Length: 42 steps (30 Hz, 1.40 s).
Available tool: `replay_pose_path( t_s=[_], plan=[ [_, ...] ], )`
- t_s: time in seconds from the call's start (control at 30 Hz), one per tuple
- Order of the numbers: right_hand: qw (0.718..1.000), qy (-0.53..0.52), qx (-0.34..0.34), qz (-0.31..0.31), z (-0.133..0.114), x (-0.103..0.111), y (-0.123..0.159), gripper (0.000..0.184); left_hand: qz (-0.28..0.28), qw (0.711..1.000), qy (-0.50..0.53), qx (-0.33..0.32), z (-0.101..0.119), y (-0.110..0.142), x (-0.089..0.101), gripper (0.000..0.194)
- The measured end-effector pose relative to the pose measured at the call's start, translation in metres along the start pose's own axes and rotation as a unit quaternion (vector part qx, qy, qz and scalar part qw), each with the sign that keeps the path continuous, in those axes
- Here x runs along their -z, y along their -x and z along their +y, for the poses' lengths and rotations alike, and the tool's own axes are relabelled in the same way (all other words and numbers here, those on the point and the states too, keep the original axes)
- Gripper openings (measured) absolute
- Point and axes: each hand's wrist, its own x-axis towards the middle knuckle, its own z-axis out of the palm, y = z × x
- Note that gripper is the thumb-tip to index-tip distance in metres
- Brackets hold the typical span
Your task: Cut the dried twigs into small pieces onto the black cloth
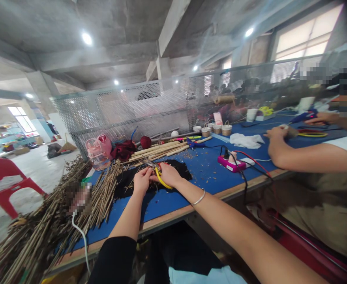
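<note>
Round lights (87,38) dot the grey concrete ceiling (126,23).

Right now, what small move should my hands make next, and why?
I would perhaps ease the left hand slightly away from the yellow-handled tool: the right hand holds it, the left one is very close, and the clearance is hard to make out.

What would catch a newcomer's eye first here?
Probably the yellow-handled cutters in the right hand, close beside the left hand, over a black cloth on the blue tabletop. Next, the big heap of dry stems at the tabletop's left end. The magenta power strip stands out too, farther right.
</note>
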Motion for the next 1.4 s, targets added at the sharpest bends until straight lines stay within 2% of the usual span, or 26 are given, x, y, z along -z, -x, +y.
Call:
replay_pose_path(
  t_s=[0.5, 0.73, 0.93, 1.27, 1.4],
  plan=[
    [0.997, -0.053, -0.025, -0.051, -0.0007, 0.0050, -0.0014, 0.060, 0.056, 0.997, -0.043, 0.024, 0.0066, 0.0020, -0.0009, 0.039],
    [0.999, -0.026, -0.034, -0.028, -0.0029, 0.0053, -0.0006, 0.057, 0.040, 0.998, 0.004, 0.058, 0.0089, 0.0039, -0.0040, 0.034],
    [0.999, -0.012, -0.034, -0.010, -0.0025, 0.0052, 0.0007, 0.062, 0.019, 0.999, 0.036, 0.032, 0.0074, 0.0015, -0.0052, 0.032],
    [0.999, -0.045, 0.023, 0.004, -0.0006, 0.0016, 0.0011, 0.062, -0.035, 0.999, 0.016, 0.027, 0.0089, 0.0043, -0.0041, 0.035],
    [0.999, -0.032, 0.009, -0.015, -0.0011, 0.0032, 0.0008, 0.064, -0.051, 0.998, 0.024, 0.015, 0.0087, 0.0052, -0.0045, 0.036]
  ],
)
